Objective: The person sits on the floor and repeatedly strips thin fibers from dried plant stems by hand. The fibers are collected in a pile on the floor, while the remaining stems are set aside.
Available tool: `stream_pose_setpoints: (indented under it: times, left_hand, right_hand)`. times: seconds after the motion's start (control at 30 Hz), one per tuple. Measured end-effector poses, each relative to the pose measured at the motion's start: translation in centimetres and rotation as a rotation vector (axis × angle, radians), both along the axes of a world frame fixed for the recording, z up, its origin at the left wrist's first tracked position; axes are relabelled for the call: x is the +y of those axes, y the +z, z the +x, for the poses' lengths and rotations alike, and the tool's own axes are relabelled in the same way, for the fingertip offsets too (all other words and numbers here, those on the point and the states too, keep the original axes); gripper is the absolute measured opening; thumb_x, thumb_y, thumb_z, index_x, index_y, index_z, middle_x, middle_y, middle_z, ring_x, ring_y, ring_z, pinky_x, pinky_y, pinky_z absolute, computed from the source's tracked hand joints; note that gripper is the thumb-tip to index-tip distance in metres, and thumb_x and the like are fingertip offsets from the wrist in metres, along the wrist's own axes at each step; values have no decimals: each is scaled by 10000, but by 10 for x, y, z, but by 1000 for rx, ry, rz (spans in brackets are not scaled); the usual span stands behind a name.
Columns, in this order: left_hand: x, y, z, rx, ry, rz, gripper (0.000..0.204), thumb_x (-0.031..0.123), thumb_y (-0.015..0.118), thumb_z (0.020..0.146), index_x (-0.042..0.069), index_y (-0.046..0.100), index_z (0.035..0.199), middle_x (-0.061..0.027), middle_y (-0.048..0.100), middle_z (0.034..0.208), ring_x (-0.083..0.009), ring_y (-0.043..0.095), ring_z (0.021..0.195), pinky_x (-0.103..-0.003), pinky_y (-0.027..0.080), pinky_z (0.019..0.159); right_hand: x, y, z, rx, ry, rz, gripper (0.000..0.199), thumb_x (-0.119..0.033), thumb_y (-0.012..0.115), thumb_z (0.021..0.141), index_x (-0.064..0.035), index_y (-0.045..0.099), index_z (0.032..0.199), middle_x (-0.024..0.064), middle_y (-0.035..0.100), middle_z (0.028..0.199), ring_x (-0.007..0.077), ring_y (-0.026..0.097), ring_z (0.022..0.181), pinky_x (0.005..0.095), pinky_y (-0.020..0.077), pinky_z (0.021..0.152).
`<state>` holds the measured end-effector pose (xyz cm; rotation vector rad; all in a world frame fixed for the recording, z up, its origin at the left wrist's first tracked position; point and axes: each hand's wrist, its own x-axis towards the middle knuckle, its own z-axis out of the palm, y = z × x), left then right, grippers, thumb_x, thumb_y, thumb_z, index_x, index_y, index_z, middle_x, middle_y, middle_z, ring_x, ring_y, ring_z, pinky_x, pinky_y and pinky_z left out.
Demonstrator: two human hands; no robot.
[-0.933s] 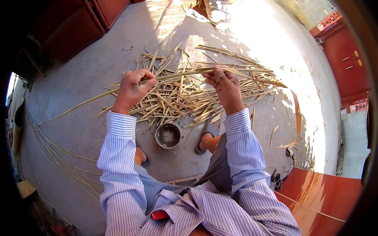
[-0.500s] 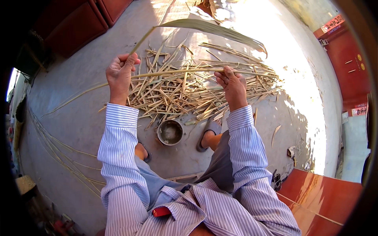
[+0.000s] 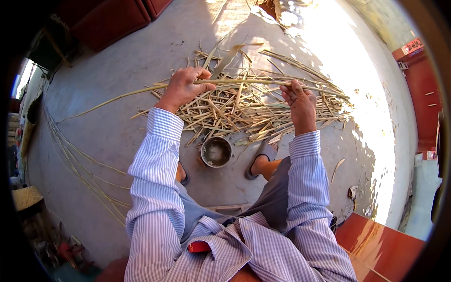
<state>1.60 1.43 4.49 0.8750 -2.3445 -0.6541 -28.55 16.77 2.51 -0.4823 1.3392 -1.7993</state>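
Note:
A long, thin yellow-green stalk [image 3: 256, 81] stretches across in front of me, its thin end trailing to the floor at the left. My right hand [image 3: 299, 101] is closed on it, pinching it between thumb and fingers. My left hand [image 3: 188, 87] is at the stalk farther left, thumb and fingertips apart above and below it; I see no grip. Just beyond those fingertips is a blurred, broad leaf blade [image 3: 228, 61], seemingly loose. Beneath both hands a heap of dry cut stalk pieces [image 3: 216, 113] lies on the floor.
A round metal bowl [image 3: 216, 152] of cloudy liquid stands between my feet. Long thin stalks [image 3: 89, 176] lie on the floor at left. Dark red furniture [image 3: 108, 23] is at the far left; a red glossy surface [image 3: 376, 239] is at the near right.
My left hand has moved right along the stalk and its fingers have parted. The long leaf it held up has dropped toward the heap. The right hand keeps its hold.

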Motion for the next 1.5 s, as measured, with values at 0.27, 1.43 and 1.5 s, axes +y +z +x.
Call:
stream_pose_setpoints:
  times: [0.27,1.43,1.5]
  left_hand:
    - [4,-23,-9,282,51,502,244,213,795,772,17,705,886,-31,695,765,-86,614,711,-242,481,671]
    - [43,8,-27,79,-3,237,208,200,730,852,3,665,859,-60,665,767,-118,611,710,-274,474,630]
    - [40,-3,-26,116,-12,226,239,229,751,817,7,668,841,-107,655,742,-194,604,656,-323,459,597]
  right_hand:
    - [1,2,-5,-22,14,-34,215,-155,626,938,25,594,1050,150,691,931,228,710,838,254,604,666]
    - [-1,34,56,122,120,-114,250,-232,627,946,9,614,1013,108,697,924,174,700,826,255,566,696]
    - [2,34,47,139,68,-43,262,-248,622,950,12,613,987,107,696,915,171,700,826,249,561,691]
